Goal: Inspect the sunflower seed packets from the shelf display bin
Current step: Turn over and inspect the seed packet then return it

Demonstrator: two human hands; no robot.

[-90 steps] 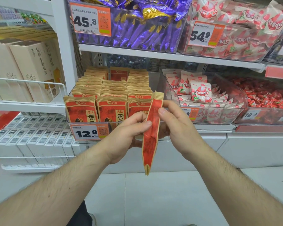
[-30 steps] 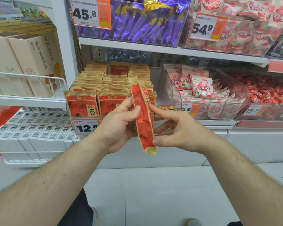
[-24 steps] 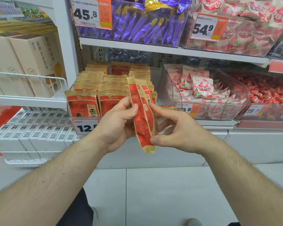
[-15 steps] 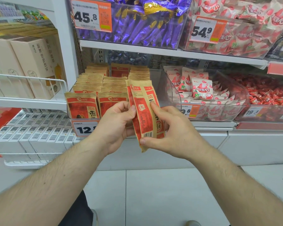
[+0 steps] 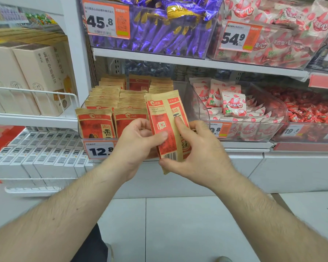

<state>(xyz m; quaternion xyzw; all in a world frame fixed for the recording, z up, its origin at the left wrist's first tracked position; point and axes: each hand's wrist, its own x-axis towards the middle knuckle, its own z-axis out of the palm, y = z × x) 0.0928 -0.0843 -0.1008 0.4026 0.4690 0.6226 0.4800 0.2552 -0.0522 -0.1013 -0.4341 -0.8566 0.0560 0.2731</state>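
Note:
Both hands hold red and tan sunflower seed packets [image 5: 164, 120] upright in front of the bin, a back panel with a barcode facing me and a second packet showing behind it. My left hand [image 5: 136, 146] pinches the left edge with its thumb on the face. My right hand [image 5: 199, 154] grips the right and lower edges, forefinger on the front. The clear display bin [image 5: 100, 140] holds several rows of the same packets [image 5: 112, 103] above a 12.8 price tag.
To the right stand clear bins of pink strawberry candy packs [image 5: 233, 103] and red candies [image 5: 311, 110]. Purple-wrapped sweets [image 5: 159, 29] fill the shelf above. Beige boxes [image 5: 36, 72] and white boxes [image 5: 36, 156] sit on wire racks at left. White floor tiles lie below.
The packets turned from edge-on to flat, so the printed back now faces me. Both hands rose and shifted closer to the bin, keeping their hold throughout.

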